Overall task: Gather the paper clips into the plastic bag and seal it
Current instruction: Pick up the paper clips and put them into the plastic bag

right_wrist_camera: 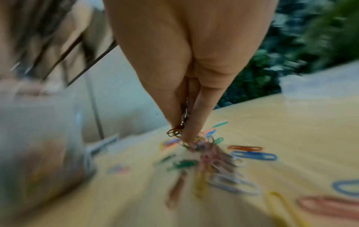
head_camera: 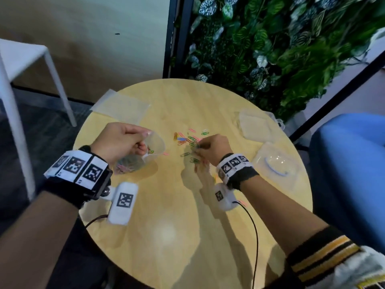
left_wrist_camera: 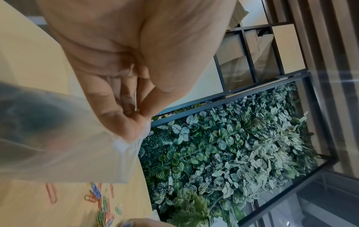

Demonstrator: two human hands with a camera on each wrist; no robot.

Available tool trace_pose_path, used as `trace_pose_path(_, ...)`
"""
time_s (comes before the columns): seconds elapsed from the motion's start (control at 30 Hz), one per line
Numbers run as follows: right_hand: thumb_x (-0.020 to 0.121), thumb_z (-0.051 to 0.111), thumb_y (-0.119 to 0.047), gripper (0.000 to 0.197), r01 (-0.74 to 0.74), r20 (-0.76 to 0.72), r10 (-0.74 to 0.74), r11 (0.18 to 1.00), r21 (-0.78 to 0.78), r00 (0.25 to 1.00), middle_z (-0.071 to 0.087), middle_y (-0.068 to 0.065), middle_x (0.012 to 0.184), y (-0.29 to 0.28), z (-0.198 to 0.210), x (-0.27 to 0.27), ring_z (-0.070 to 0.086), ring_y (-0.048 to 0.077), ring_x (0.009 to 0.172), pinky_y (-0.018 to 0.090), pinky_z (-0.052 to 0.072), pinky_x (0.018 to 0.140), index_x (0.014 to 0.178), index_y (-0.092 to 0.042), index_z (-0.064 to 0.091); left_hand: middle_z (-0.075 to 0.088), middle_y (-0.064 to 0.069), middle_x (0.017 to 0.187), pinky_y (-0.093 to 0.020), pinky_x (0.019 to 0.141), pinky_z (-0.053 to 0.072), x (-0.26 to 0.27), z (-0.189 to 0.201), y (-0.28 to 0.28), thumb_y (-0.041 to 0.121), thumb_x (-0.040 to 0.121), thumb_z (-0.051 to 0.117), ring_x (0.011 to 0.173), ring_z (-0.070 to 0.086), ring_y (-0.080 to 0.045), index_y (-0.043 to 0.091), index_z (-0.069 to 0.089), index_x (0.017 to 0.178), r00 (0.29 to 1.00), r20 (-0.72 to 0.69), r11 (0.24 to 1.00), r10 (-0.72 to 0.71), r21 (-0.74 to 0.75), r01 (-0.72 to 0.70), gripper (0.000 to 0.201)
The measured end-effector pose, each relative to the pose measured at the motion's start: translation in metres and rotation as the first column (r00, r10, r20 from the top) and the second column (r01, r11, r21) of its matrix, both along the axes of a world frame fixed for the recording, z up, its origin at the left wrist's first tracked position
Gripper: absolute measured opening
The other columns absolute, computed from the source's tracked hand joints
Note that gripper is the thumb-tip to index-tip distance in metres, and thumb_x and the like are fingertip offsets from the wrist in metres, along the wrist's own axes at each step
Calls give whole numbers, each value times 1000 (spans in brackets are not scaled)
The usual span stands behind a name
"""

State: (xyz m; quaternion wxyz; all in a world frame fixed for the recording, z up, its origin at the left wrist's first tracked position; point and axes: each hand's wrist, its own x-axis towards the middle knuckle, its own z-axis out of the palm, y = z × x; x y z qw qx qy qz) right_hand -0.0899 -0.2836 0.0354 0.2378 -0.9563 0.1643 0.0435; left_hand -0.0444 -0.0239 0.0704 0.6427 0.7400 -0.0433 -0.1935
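Coloured paper clips [head_camera: 188, 139] lie scattered mid-table, seen close and blurred in the right wrist view as paper clips [right_wrist_camera: 250, 155]. My left hand [head_camera: 119, 141] pinches the rim of a clear plastic bag [head_camera: 150, 143], holding its mouth wide; several clips sit in its bottom. In the left wrist view the left hand [left_wrist_camera: 134, 107] grips the translucent plastic bag [left_wrist_camera: 68, 153] edge. My right hand [head_camera: 210, 148] reaches down into the pile, and in the right wrist view the right hand [right_wrist_camera: 184, 132] has its fingertips pressed together on a small bunch of clips.
A round wooden table [head_camera: 187, 215] carries everything. A flat plastic sheet [head_camera: 121, 106] lies at the back left. More clear bags [head_camera: 255, 127] and a clear box [head_camera: 277, 163] sit on the right. A white chair [head_camera: 25, 59] stands left, a blue seat [head_camera: 350, 174] right.
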Motion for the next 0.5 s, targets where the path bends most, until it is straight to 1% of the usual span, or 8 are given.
trace_pose_path(0.03, 83, 73, -16, 10, 122, 44, -134, 971, 207, 990, 72, 3, 84, -3, 4, -5, 66, 18, 80, 24, 51, 75, 89, -9, 77, 65, -11, 63, -21, 58, 59, -1, 0, -2, 8, 93, 63, 52, 62, -13, 10, 74, 93, 1000, 1, 1000, -9, 2, 9, 10)
trace_pose_path(0.07, 82, 74, -11, 6, 209, 62, -265, 865, 456, 962, 72, 7, 83, -3, 10, -10, 70, 25, 83, 31, 57, 78, 85, -6, 75, 65, -12, 64, -21, 58, 59, -2, 1, -4, 7, 93, 63, 51, 62, -13, 9, 73, 93, 1000, 1, 1000, -21, 2, 21, 11)
trace_pose_path(0.1, 82, 73, -3, 2, 230, 38, -352, 684, 692, 935, 70, 13, 82, 3, 17, -16, 70, 32, 85, 35, 60, 79, 84, -1, 72, 65, -13, 65, -21, 57, 58, -3, 1, -6, 6, 94, 62, 51, 62, -14, 8, 73, 94, 999, -4, 999, -35, 1, 35, 11)
trace_pose_path(0.17, 84, 67, 6, 6, 170, -23, -390, 348, 922, 920, 67, 19, 84, 21, 31, -22, 68, 31, 81, 30, 60, 79, 90, 8, 67, 64, -15, 66, -21, 57, 59, -3, 3, -11, 6, 94, 62, 51, 62, -15, 7, 73, 95, 998, -17, 999, -54, -6, 54, 11)
trace_pose_path(0.2, 85, 65, 7, 7, 139, -32, -371, 264, 955, 928, 67, 18, 84, 32, 36, -22, 68, 26, 78, 27, 59, 79, 92, 9, 65, 64, -16, 67, -22, 57, 59, -4, 3, -13, 6, 94, 62, 51, 62, -15, 6, 72, 95, 998, -23, 998, -60, -11, 60, 11)
trace_pose_path(0.33, 87, 63, 7, 5, 42, 15, -299, 183, 982, 954, 68, 15, 80, 72, 46, -19, 69, 20, 74, 25, 59, 81, 85, 5, 66, 64, -16, 69, -21, 57, 58, -6, 3, -18, 5, 94, 61, 52, 64, -14, 4, 72, 99, 996, -47, 997, -75, -27, 73, 12)
trace_pose_path(0.43, 87, 63, 7, 6, 51, 19, -280, 240, 969, 960, 65, 15, 83, 85, 42, -13, 67, 20, 74, 26, 59, 80, 83, 2, 65, 66, -13, 65, -22, 57, 58, -10, 5, -20, 3, 94, 61, 53, 64, -14, 4, 72, 97, 995, -58, 996, -76, -58, 73, 12)
trace_pose_path(0.5, 87, 63, 6, 9, 85, 6, -247, 357, 930, 969, 66, 15, 86, 88, 35, -10, 68, 21, 77, 29, 59, 83, 83, -2, 66, 65, -14, 65, -22, 57, 58, -11, 5, -19, 1, 94, 60, 53, 64, -14, 2, 71, 97, 996, -66, 996, -66, -71, 62, 12)
